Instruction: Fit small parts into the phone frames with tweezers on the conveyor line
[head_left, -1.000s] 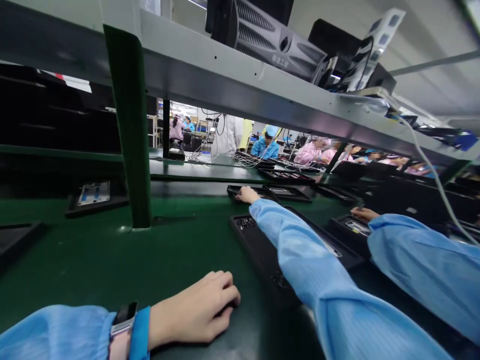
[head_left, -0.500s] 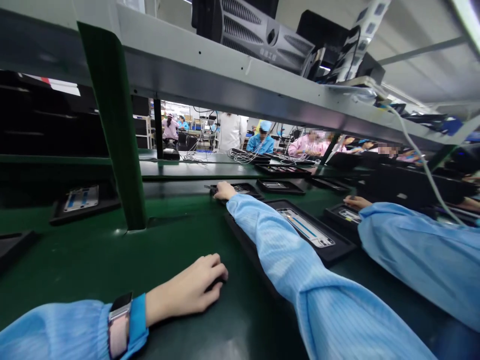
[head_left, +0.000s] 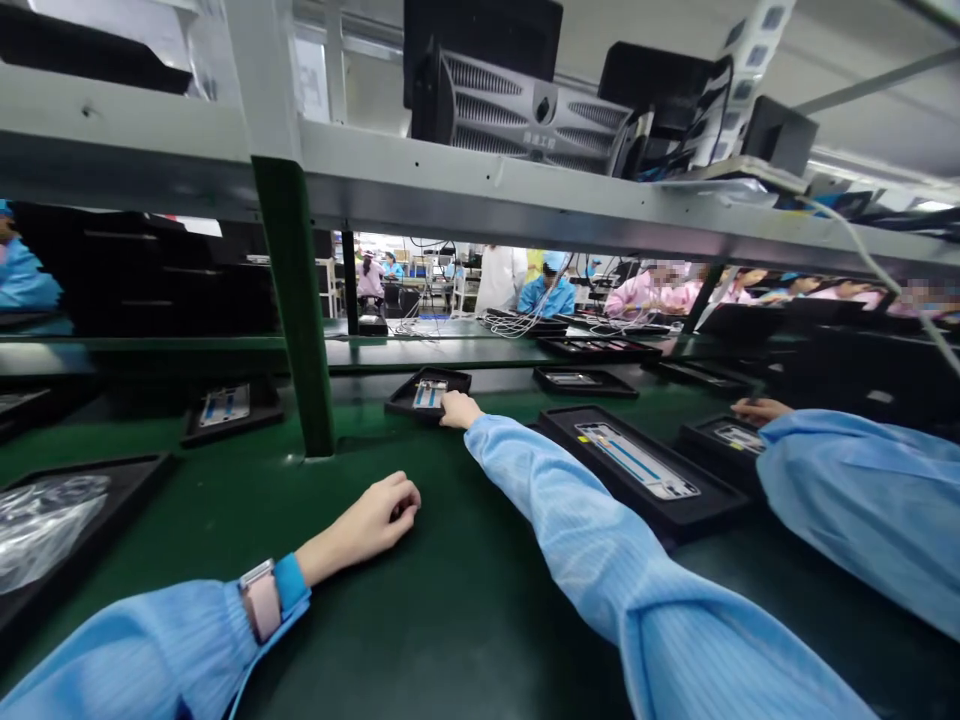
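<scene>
A shallow black tray (head_left: 403, 399) sits on the glossy dark green tabletop (head_left: 457, 610), right of the dark green upright post (head_left: 294, 300). Inside lies a small pale panel with blue strips (head_left: 430, 394), its finer detail too small to read. The right hand (head_left: 460, 410) touches the tray's near right side, fingers bunched together; the fingertips are partly hidden, so whether they clamp the rim or only press it cannot be told. The left hand (head_left: 381, 514) is nearer, over bare tabletop, fingers loosely curled, the palm's inside hidden.

Right of the right forearm, a larger black tray (head_left: 712, 510) bears a long pale panel with blue strips (head_left: 637, 460). Beyond it, a co-worker's light blue sleeve (head_left: 862, 510) runs off the right edge. At left, the picture's edge cuts off a black tray (head_left: 124, 495) containing crumpled clear plastic (head_left: 49, 530).
</scene>
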